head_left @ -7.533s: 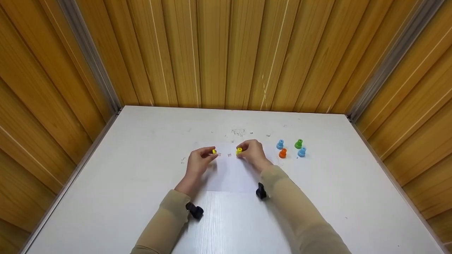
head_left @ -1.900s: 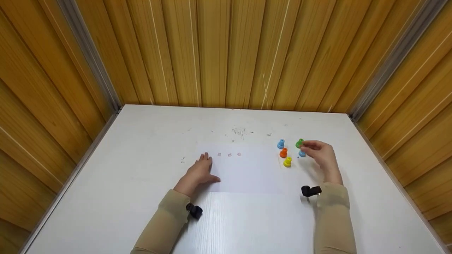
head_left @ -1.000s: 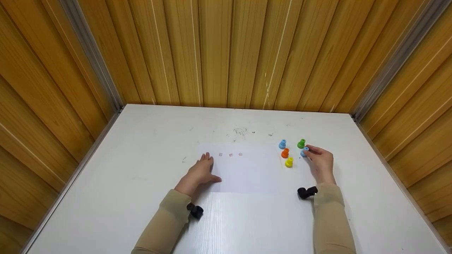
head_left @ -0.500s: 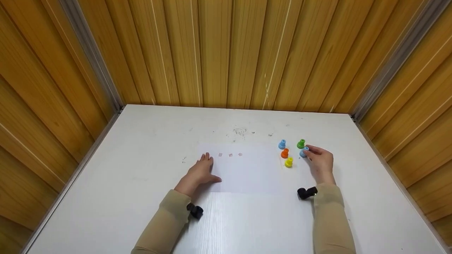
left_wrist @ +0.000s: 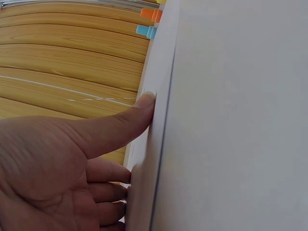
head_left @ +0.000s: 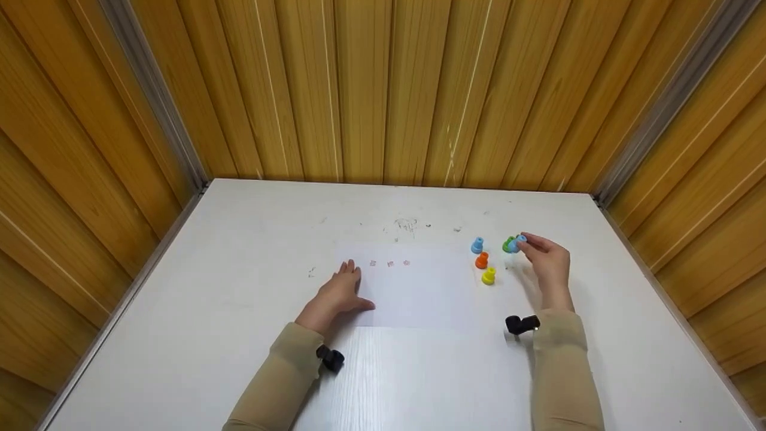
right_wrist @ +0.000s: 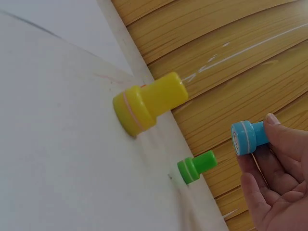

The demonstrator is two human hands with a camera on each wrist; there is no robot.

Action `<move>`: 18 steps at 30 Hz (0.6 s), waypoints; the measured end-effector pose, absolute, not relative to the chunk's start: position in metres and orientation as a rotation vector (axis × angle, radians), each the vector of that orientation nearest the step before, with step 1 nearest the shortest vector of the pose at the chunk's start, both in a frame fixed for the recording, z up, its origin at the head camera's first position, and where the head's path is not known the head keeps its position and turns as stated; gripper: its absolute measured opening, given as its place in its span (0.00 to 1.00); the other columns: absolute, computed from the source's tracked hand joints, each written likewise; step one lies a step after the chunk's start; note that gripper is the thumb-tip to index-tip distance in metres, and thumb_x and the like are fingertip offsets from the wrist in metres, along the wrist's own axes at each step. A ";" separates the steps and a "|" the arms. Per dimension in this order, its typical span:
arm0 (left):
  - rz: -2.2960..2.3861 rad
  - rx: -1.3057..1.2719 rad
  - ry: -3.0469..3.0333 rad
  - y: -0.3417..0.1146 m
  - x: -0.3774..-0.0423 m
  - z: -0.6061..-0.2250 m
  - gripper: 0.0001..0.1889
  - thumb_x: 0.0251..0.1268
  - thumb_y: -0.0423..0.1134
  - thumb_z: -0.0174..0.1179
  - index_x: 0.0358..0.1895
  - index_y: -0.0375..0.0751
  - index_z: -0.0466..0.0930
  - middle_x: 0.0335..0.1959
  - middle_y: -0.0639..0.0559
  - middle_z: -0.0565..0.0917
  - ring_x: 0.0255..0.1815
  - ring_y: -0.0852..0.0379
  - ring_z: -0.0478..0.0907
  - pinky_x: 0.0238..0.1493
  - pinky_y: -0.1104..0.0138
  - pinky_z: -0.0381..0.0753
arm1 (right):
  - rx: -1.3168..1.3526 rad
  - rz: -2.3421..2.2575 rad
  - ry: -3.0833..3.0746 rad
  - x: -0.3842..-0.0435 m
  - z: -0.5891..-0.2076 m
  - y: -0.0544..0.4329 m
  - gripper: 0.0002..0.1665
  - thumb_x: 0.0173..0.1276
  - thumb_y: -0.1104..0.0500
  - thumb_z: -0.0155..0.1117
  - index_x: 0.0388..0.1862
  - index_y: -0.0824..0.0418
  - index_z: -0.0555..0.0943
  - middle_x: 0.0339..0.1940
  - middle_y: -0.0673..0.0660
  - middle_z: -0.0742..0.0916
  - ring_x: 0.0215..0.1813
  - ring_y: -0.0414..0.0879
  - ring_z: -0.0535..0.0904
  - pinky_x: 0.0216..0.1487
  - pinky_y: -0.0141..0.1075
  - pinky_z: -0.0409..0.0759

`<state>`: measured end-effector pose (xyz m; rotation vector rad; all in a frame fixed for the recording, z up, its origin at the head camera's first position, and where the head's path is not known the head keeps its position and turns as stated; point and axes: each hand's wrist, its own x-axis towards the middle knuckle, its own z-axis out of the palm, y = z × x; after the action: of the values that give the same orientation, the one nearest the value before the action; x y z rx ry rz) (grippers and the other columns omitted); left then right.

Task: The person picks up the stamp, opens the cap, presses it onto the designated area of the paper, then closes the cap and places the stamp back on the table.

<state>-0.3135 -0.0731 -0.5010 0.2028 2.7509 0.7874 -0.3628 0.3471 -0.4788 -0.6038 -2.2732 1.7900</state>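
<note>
My right hand (head_left: 547, 266) pinches a light blue stamp (right_wrist: 246, 137) by its handle, raised off the table. In the right wrist view, the stamp's round patterned face turns toward the tabletop. Just beyond it in the head view stands a green stamp (right_wrist: 190, 168), partly covered by the blue one. My left hand (head_left: 340, 293), thumb spread from extended fingers, rests at the left edge of a white sheet of paper (head_left: 419, 299). Three small reddish printed marks (head_left: 390, 264) form a row near the sheet's top.
Left of my right hand stand another light blue stamp (head_left: 477, 245), an orange stamp (head_left: 482, 260) and a yellow stamp (head_left: 488, 276). Dark smudges (head_left: 406, 225) mark the white table (head_left: 239, 239) behind the paper. Wood-patterned walls (head_left: 359, 90) enclose the back and sides.
My right hand has put down the yellow stamp, moved right, and grasped and lifted the light blue stamp. My left hand, earlier holding a small yellow piece, now lies on the paper's edge.
</note>
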 end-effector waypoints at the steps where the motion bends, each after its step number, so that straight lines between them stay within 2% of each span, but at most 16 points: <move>1: 0.791 0.196 2.750 -0.073 -0.313 -0.501 0.53 0.56 0.48 0.78 0.79 0.30 0.57 0.85 0.35 0.49 0.87 0.40 0.44 0.86 0.48 0.50 | -0.598 1.794 -2.272 -0.363 -0.476 0.345 0.27 0.70 0.55 0.72 0.66 0.59 0.82 0.53 0.44 0.89 0.54 0.32 0.82 0.62 0.26 0.82; 5: 0.794 0.182 2.755 -0.072 -0.314 -0.503 0.53 0.56 0.47 0.78 0.79 0.30 0.58 0.85 0.35 0.49 0.87 0.41 0.44 0.86 0.48 0.50 | -0.582 1.829 -2.280 -0.361 -0.466 0.336 0.26 0.72 0.53 0.70 0.67 0.57 0.81 0.65 0.51 0.87 0.65 0.40 0.80 0.72 0.35 0.77; 8: 0.797 0.170 2.758 -0.071 -0.313 -0.504 0.53 0.55 0.47 0.78 0.79 0.30 0.58 0.85 0.36 0.50 0.87 0.41 0.44 0.86 0.48 0.50 | -0.552 1.860 -2.305 -0.358 -0.461 0.326 0.26 0.73 0.52 0.68 0.68 0.55 0.81 0.68 0.52 0.84 0.67 0.44 0.78 0.76 0.37 0.74; 15: 0.848 0.160 2.756 -0.069 -0.314 -0.499 0.53 0.57 0.47 0.77 0.80 0.32 0.55 0.85 0.37 0.49 0.87 0.42 0.42 0.87 0.50 0.47 | -0.350 1.937 -2.354 -0.358 -0.457 0.292 0.26 0.72 0.50 0.70 0.66 0.56 0.82 0.62 0.51 0.88 0.63 0.43 0.81 0.77 0.41 0.73; 18: 0.956 0.184 2.764 -0.064 -0.315 -0.497 0.50 0.60 0.47 0.75 0.79 0.30 0.57 0.84 0.36 0.52 0.87 0.41 0.45 0.86 0.49 0.49 | -0.253 1.960 -2.386 -0.356 -0.457 0.274 0.26 0.72 0.50 0.70 0.65 0.57 0.82 0.59 0.49 0.89 0.60 0.41 0.82 0.76 0.41 0.74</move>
<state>-0.3150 -0.0644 -0.4975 0.1842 2.7640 0.9558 -0.3561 0.2743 -0.4574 -0.2526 -2.3860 1.9603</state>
